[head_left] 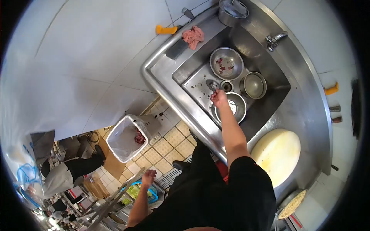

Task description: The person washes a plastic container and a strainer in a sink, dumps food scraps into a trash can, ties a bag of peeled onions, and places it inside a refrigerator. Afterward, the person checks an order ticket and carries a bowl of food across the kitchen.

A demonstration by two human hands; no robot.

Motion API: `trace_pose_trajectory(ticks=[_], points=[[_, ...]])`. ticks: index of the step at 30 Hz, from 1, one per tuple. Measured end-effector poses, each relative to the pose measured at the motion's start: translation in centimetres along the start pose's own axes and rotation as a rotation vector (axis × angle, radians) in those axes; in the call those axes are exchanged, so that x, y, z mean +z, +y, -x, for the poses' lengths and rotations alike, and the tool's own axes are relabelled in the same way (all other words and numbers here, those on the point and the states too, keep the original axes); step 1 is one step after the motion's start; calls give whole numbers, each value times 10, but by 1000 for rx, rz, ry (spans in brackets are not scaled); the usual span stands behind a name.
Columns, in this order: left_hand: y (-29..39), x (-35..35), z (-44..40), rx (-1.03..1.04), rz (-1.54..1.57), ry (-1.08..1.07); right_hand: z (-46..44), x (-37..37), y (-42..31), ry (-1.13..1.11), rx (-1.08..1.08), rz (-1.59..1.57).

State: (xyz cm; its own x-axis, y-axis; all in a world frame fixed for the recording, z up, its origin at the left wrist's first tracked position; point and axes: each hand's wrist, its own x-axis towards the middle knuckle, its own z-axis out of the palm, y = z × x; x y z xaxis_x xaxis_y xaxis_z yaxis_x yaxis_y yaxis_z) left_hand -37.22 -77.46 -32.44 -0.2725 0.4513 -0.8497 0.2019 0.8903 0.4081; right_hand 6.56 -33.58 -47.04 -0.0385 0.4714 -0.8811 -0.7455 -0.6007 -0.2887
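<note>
Over the sink [194, 101], my right hand [219, 98] is closed with fingers curled; what it holds, if anything, I cannot make out. Just beyond the fingers is a small dark and whitish thing [212, 84], too blurred to name. Under my wrist lies a metal bowl [242, 109]. Past the drain [227, 86] stands another metal bowl [226, 52] with dark red scraps in it, and beside it a deeper metal pot [254, 85]. My left hand [148, 178] hangs low by my side, fingers loosely apart, holding nothing visible.
A white lined bin [109, 139] with dark red scraps stands on the tiled floor. On the counter lie a thick round cutting board [277, 156] and a pink cloth [193, 37]. A tap [274, 39] juts from the wall. Another person [63, 175] is at lower left.
</note>
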Motion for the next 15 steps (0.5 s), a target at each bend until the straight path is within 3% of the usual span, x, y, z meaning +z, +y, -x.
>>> trace_pose_trajectory(ticks=[3, 6, 8, 10, 12, 15], points=[[49, 18, -5, -34, -18, 10, -92, -18, -2, 227, -5, -246], [36, 17, -12, -34, -71, -2, -121, -7, -22, 420, -196, -256], [12, 17, -9, -81, -80, 56, -167, -31, -27, 433, -274, -359], [14, 17, 3, -108, -135, 85, -167, -25, -34, 509, -223, -395], [0, 12, 16, -157, -163, 133, -177, -41, -25, 341, -237, 27], [-38, 9, 36, -137, -53, 148, -77, 16, -34, 126, -497, 148]])
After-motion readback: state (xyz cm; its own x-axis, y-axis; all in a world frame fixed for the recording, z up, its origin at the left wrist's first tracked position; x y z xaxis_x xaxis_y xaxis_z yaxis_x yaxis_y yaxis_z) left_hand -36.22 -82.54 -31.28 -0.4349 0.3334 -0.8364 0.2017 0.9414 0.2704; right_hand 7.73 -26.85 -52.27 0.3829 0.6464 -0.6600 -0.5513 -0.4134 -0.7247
